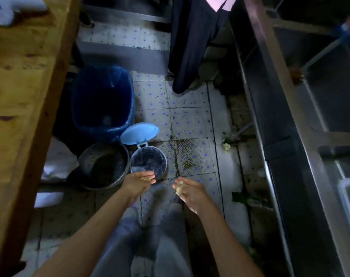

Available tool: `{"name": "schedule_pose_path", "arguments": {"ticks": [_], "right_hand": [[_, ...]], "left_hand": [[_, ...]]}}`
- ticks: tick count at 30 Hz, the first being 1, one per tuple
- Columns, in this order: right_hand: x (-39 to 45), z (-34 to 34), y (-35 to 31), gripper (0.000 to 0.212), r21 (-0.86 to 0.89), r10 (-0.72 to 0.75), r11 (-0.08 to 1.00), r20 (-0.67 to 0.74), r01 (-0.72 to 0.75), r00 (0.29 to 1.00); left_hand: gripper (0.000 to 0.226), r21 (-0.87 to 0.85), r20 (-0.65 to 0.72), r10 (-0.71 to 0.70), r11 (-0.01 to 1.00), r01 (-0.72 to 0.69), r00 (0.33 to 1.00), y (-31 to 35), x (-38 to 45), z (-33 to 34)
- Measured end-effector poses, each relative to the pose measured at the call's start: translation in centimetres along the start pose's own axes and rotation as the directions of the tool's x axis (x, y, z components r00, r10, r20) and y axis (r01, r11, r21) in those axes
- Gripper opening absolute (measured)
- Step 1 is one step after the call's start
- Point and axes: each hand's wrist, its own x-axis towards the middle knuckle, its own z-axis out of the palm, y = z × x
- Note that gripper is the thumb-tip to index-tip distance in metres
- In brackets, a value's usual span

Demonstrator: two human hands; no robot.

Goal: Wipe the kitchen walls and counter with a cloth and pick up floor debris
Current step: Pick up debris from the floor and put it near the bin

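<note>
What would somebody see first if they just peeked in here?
Probably the two hands in the middle, the left hand and the right hand, each with pale yellowish scraps in it. The left one is over the small pedal bin with its light blue lid flipped open. Behind it stands a big blue-lined trash bin.

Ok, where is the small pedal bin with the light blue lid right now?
The small pedal bin stands open on the tiled floor left of centre, beside the metal basin, in front of the blue-lined trash can, just beyond the left hand.
</note>
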Motion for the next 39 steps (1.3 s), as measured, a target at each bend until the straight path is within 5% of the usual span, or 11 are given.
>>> {"name": "schedule_pose_path", "arguments": {"ticks": [19,26,31,39], "right_hand": [[12.1,1.4,-2.5,0.041,-0.281,0.131,0.952,0.025,-0.118,0.991],[20.7,4.7,-0.7,0.029,-0.202,0.216,0.956,-0.001,-0.212,0.976],[25.9,6.6,1.1,0.038,-0.147,0.244,0.959,0.006,-0.241,0.970],[29.9,6.8,2.5,0.035,-0.083,0.229,0.970,0.024,-0.227,0.973]], "left_hand": [[0.038,-0.179,-0.220,-0.126,0.980,0.087,0.967,-1.0,9.1,1.5],[0.020,-0.161,-0.275,-0.172,0.978,0.131,0.946,-3.0,16.8,0.5],[0.046,-0.240,-0.211,-0.213,0.957,0.161,0.954,-5.4,22.5,-1.1],[0.054,-0.303,-0.184,-0.232,0.938,0.170,0.955,-7.5,27.8,-2.4]]}}
